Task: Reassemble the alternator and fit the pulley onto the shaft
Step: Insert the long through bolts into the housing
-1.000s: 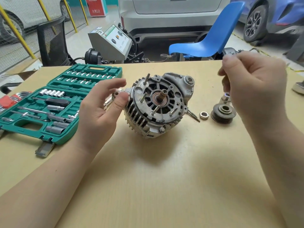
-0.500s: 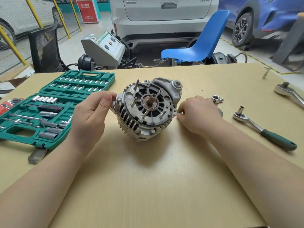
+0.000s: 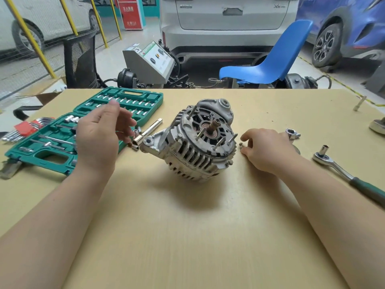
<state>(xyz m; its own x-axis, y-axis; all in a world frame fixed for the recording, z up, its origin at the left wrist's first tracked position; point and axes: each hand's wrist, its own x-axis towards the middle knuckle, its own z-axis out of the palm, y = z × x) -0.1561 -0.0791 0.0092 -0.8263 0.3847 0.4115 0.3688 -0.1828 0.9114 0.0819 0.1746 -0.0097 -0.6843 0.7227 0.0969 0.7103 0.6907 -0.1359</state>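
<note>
The grey alternator [image 3: 200,144] lies tilted on the wooden table [image 3: 187,236], its bare shaft [image 3: 214,124] pointing up and away and several long studs sticking out of its front face. My left hand [image 3: 100,134] hovers left of it with fingers relaxed, holding nothing. My right hand [image 3: 266,149] rests on the table just right of the housing, and its fingertips pinch a small bolt [image 3: 241,145]. The pulley [image 3: 297,150] is almost fully hidden behind that hand.
An open green socket case [image 3: 52,161] lies at the left, with red-holdered hex keys [image 3: 27,128] beyond it. An extension bar [image 3: 149,131] lies by the alternator's mounting ear. A socket [image 3: 292,133] and a green-handled ratchet [image 3: 337,167] lie at the right.
My left hand has let go of the alternator and lifted away to the left. The alternator has turned, its mounting ear now pointing left. My right hand stays beside the housing.
</note>
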